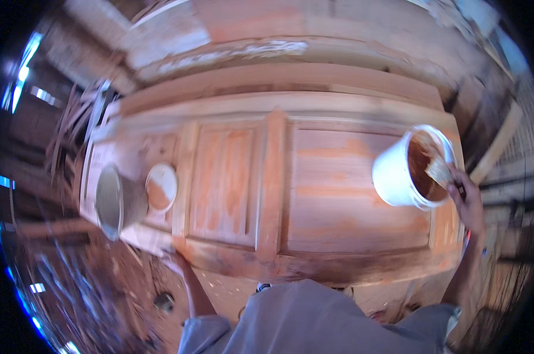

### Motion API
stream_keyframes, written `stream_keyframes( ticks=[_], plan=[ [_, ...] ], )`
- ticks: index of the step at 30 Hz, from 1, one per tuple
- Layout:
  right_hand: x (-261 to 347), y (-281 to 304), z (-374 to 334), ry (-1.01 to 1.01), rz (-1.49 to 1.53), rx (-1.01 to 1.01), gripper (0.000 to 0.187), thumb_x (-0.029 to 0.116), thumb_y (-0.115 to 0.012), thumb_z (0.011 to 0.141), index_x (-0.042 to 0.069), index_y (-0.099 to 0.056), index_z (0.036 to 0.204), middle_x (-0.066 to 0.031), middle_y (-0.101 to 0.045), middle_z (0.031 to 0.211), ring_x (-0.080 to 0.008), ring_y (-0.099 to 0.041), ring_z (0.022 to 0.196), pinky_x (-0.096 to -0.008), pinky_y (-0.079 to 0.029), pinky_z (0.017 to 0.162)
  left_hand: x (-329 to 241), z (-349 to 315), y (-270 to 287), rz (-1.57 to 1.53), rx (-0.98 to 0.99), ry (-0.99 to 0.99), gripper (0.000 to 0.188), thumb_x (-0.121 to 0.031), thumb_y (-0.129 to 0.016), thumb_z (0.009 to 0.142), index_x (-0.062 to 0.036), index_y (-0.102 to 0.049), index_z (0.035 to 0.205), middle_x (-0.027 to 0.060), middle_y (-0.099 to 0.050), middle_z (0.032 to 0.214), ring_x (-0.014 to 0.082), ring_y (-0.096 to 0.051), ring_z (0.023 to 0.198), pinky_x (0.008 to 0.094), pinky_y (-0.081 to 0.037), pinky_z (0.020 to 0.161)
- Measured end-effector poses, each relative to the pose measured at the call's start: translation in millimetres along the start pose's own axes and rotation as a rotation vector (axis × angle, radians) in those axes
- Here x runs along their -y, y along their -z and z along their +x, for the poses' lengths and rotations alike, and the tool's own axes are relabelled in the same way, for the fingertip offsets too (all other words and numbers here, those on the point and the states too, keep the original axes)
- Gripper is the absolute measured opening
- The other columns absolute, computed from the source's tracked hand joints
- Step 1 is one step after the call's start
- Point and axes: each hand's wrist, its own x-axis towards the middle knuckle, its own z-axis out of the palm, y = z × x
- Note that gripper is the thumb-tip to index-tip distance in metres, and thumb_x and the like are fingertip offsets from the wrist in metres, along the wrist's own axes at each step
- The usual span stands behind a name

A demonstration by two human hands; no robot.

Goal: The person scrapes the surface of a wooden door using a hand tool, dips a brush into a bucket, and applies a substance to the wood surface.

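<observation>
right hand (469, 203) clamped on a pale blocky pad (438, 172), right at the mouth of a white bucket (391, 177), reddish-brown stuff (419, 162) inside, left hand (175, 261) way apart at the panelled wooden door's (332, 230) near edge, can't tell if it's gripping, grey bucket (131, 199) just beyond it

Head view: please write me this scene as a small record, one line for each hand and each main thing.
door: panelled, with orange smears
white bucket: on the door's right part, red-brown stuff inside
right hand: holds a pale block at the white bucket's mouth; its kind is unclear
left hand: at the door's near edge, blurred
grey bucket: on the door's left part
white disc: beside the grey bucket
</observation>
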Motion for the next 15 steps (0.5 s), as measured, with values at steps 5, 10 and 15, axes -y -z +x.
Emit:
stream_keyframes(
  ticks=[5,10,15],
  plan=[
    [64,-38,-4,0.121,-0.435,-0.243,0.035,-0.004,-0.050,0.097,0.000,-0.052,0.131,-0.0245,-0.056,0.116,-0.0439,-0.059,0.105,-0.0442,-0.048,0.090,-30,10,106,-0.759,-0.102,0.689,0.075,-0.053,-0.049,0.101,0.0184,-0.046,0.124,0.0417,-0.057,0.115,0.0516,-0.060,0.106,0.0559,-0.046,0.092],
    [66,-45,1,0.138,-0.355,-0.253,0.036,0.014,-0.045,0.106,0.002,-0.050,0.140,-0.0221,-0.058,0.122,-0.0360,-0.059,0.112,-0.0429,-0.045,0.097,-12,8,86,-0.827,-0.006,0.801,0.075,-0.054,-0.050,0.101,0.0139,-0.045,0.132,0.0399,-0.055,0.127,0.0500,-0.058,0.114,0.0542,-0.046,0.094],
    [40,-46,5,-0.047,-0.076,-0.208,0.043,0.030,-0.041,0.110,0.000,-0.052,0.139,-0.0172,-0.062,0.122,-0.0233,-0.058,0.109,-0.0378,-0.044,0.098,-33,3,98,-1.005,-0.046,0.818,0.072,-0.052,-0.050,0.102,0.0109,-0.044,0.137,0.0355,-0.057,0.128,0.0446,-0.059,0.115,0.0497,-0.046,0.097]
  ],
)
